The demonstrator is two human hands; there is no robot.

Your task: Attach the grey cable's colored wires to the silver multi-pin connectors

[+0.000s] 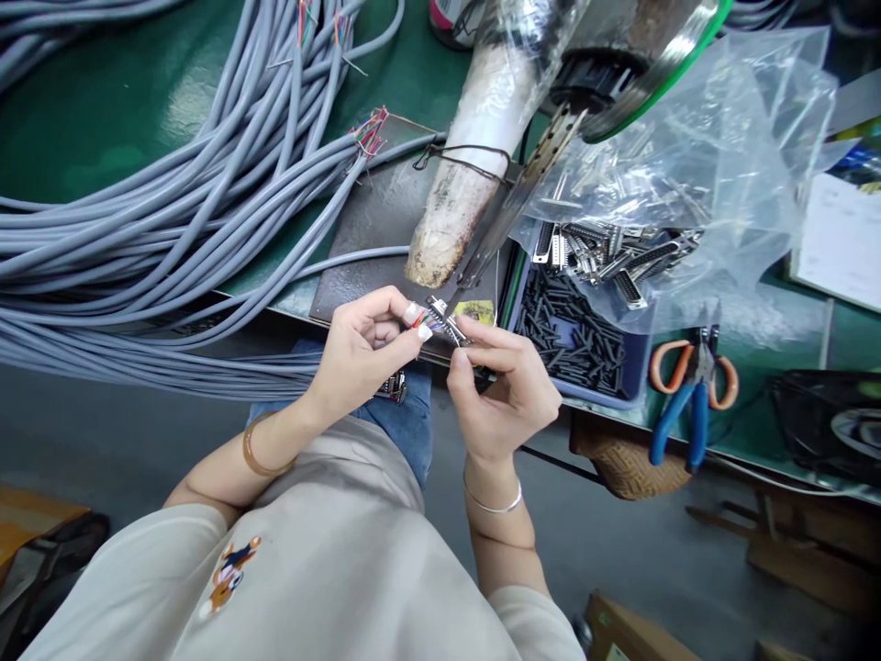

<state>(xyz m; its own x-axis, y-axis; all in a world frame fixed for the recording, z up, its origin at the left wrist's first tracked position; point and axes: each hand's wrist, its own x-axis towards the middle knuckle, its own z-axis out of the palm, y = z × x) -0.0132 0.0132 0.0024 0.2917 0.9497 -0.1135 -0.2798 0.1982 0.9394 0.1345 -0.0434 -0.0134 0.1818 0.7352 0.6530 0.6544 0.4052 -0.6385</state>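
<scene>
My left hand (372, 344) pinches the coloured wires (425, 319) at the stripped end of a grey cable (364, 257). Those wires run to a metal D-sub connector (447, 321) between my two hands. On its other side my right hand (506, 376) has thumb and fingers closed at the connector's edge; whether it grips the connector itself or a thin wire is hard to make out. The tip of a soldering iron (485, 243) points down onto the connector from above. Beside it hangs a wrapped, stained white tube (461, 188).
Bundles of grey cables (172, 220) cover the left of the green bench. At right stand a blue bin (637, 376) of black sleeves and a plastic bag (736, 156) of connectors. Pliers with blue handles (688, 413) and orange-handled cutters (667, 363) lie at the bench edge. A solder reel (661, 83) hangs above.
</scene>
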